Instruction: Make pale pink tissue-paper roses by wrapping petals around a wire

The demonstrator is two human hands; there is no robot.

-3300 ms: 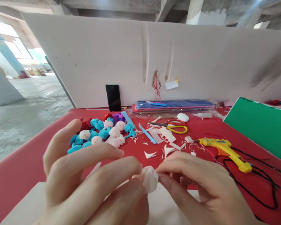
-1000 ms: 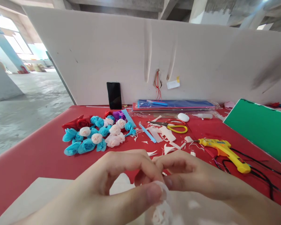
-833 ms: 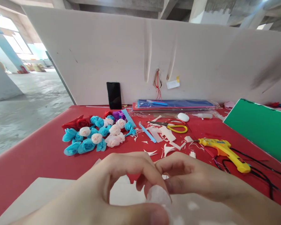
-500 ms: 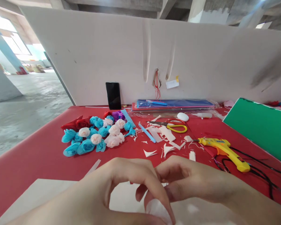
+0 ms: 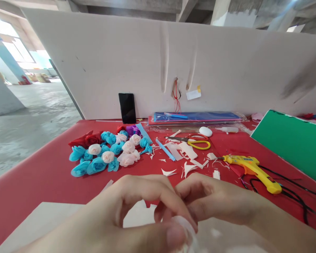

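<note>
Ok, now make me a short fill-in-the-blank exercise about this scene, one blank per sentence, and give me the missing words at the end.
1. The left hand pinches white paper between its forefinger and its ____.
2. The glue gun has a yellow body and an ____ trigger.
3. The scissors have one red handle and one ____ handle.
4. The panel at the right is coloured ____.

Missing words: thumb; orange; yellow; green.
</note>
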